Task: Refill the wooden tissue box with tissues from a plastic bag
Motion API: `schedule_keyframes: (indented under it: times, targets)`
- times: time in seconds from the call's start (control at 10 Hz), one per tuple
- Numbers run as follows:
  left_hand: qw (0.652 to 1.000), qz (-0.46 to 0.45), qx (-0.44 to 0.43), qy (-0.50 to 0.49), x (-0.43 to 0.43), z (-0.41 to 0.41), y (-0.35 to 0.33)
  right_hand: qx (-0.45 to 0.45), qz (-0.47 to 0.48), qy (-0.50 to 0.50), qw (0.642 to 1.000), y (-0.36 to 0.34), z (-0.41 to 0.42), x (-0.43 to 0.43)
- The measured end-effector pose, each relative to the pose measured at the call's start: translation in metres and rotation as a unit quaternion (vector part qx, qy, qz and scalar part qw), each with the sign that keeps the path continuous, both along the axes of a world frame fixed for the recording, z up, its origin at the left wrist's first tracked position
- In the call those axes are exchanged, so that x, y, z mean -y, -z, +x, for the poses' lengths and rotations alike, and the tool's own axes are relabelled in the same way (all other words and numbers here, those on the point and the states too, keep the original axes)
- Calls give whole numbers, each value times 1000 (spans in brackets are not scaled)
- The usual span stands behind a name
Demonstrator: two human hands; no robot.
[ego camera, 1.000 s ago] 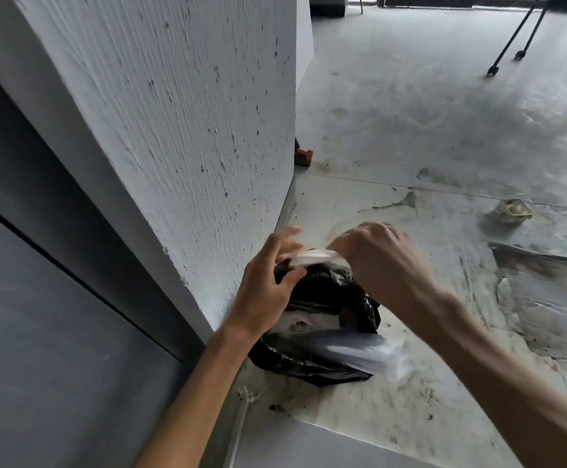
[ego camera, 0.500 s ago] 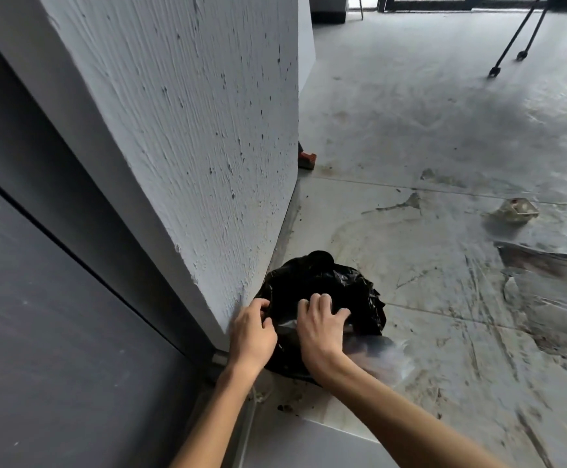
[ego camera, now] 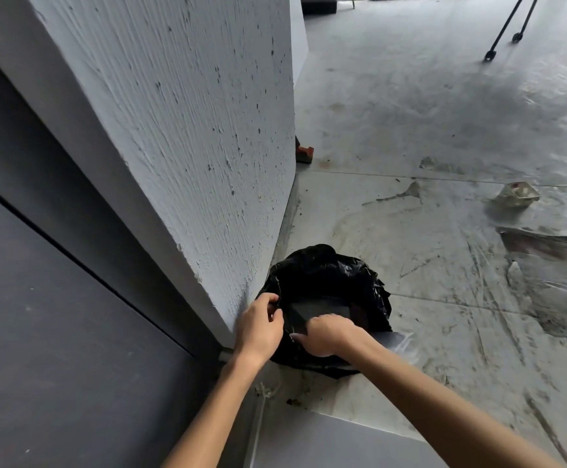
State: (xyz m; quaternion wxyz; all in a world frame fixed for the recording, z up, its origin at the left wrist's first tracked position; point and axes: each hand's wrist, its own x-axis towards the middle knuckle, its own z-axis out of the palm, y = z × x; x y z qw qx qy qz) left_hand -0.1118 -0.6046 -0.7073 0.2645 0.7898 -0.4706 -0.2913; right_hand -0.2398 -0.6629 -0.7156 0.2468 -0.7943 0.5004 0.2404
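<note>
A black plastic bag (ego camera: 329, 275) sits on the floor against the foot of a white textured pillar. Its mouth is pulled open towards me and shows a dark flat surface inside. My left hand (ego camera: 260, 327) grips the bag's left rim with curled fingers. My right hand (ego camera: 329, 334) is at the near rim with its fingers curled down into the opening; what they hold is hidden. A clear plastic sheet (ego camera: 398, 342) sticks out from under the bag on the right. No wooden tissue box is in view.
The white pillar (ego camera: 181, 136) rises close on the left, next to a dark grey panel (ego camera: 56, 349). The concrete floor is covered with dirty plastic film. A small white box (ego camera: 516, 196) lies at the right, an orange block (ego camera: 304, 153) by the pillar corner, black stand legs (ego camera: 504, 28) far back.
A second ago both hands held a white tissue pack above the bag. They have dropped to the bag's mouth, the pack is out of sight, and the opening is now spread wider.
</note>
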Motion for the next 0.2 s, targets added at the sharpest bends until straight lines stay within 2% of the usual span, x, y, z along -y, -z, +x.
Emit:
schedule_keyframes:
  times: [0.1, 0.2]
  targets:
    - [1000, 9, -2, 1, 2, -4, -3, 75, -36, 0, 997, -6, -5, 5]
    - [999, 41, -3, -8, -5, -15, -24, 114, -194, -7, 974, -26, -18, -2]
